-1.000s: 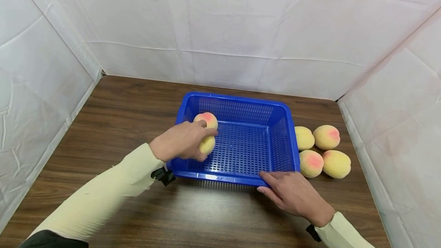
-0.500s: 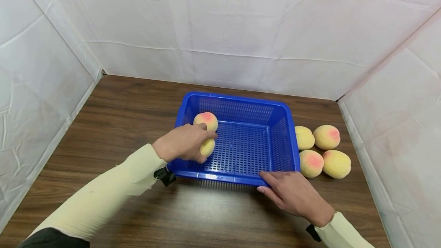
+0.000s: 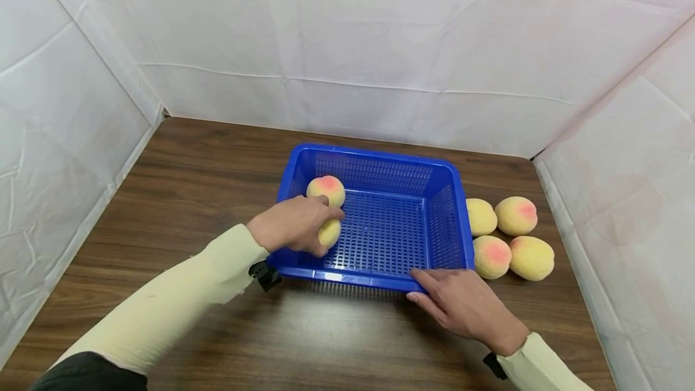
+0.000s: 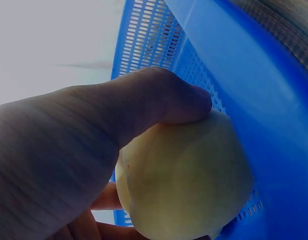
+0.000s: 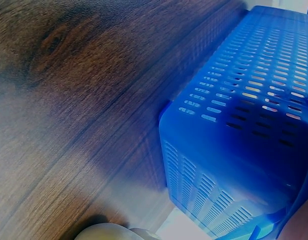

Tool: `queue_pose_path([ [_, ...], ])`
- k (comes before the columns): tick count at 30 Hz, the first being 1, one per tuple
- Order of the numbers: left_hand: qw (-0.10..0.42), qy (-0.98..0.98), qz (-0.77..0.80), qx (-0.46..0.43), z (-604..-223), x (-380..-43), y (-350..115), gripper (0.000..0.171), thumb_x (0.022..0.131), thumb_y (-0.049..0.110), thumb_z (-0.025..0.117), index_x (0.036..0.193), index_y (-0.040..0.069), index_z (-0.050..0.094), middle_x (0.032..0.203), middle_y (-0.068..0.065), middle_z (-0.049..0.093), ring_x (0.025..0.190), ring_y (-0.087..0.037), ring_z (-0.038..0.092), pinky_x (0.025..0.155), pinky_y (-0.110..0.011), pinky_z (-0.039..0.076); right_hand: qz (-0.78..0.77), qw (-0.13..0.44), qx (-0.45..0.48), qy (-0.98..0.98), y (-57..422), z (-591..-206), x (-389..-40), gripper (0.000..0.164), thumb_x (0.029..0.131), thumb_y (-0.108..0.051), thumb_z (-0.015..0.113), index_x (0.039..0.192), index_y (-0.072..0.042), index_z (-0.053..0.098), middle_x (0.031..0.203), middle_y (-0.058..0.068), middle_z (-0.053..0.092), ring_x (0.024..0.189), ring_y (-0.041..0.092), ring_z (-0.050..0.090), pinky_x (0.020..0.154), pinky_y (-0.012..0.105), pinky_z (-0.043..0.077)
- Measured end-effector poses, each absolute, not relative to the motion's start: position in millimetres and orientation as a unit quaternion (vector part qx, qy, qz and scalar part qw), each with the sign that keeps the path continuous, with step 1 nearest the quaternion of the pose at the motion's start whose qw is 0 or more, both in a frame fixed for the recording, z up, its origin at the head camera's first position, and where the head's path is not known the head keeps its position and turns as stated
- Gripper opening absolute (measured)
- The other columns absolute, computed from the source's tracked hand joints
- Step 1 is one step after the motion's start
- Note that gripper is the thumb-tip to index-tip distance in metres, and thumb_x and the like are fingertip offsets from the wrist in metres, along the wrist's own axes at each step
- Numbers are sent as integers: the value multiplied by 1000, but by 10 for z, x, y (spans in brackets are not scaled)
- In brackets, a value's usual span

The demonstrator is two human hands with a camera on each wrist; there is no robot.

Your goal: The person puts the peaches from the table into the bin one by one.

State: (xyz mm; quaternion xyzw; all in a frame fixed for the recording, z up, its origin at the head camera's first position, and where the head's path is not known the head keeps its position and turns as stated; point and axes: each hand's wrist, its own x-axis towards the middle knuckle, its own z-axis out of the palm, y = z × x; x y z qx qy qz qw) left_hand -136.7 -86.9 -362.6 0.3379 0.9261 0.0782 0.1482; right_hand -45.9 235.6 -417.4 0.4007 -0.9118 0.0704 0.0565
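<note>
Inside the blue perforated plastic basket (image 3: 374, 151), at its left end, my left hand (image 3: 293, 223) holds a yellow peach (image 3: 330, 234). In the left wrist view the thumb lies over that peach (image 4: 189, 175), close by the basket wall, with other fingers partly hidden behind it. A second peach (image 3: 327, 188), pink on top, sits in the basket just beyond the hand. My right hand (image 3: 467, 308) grips the near rim by the right corner, fingers over the edge and thumb outside. The right wrist view shows the outer side of the basket (image 5: 209, 107), with the hand mostly out of frame.
Several peaches (image 3: 516, 216) are grouped on the table right of the basket, the nearest ones right beside its wall. The dark wood table (image 3: 206, 168) is bounded by white cloth walls (image 3: 374, 35) at the back and both sides.
My left hand, with the peach, has shifted very slightly toward the near side, baring more of the far peach. The right hand keeps its place on the rim.
</note>
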Motion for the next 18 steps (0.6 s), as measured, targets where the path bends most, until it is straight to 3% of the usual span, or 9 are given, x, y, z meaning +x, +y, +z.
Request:
queue_pose_path([
  [10,165,924,72,337,-3693,-1394,-861,59,75,33,75,131,25,58,109,-2,54,70,-16,55,59,-24,47,68,54,398,-913,2353,-4169,-463,33,96,-42,54,112,-14,65,87,-7,66,72,8,61,57,34,53],
  [18,179,920,71,343,-3752,-1403,-858,48,74,29,75,119,25,60,101,-1,52,69,-18,55,58,-27,47,68,56,399,-913,2354,-4183,-461,32,96,-42,55,111,-15,64,85,-7,65,70,8,61,56,34,53],
])
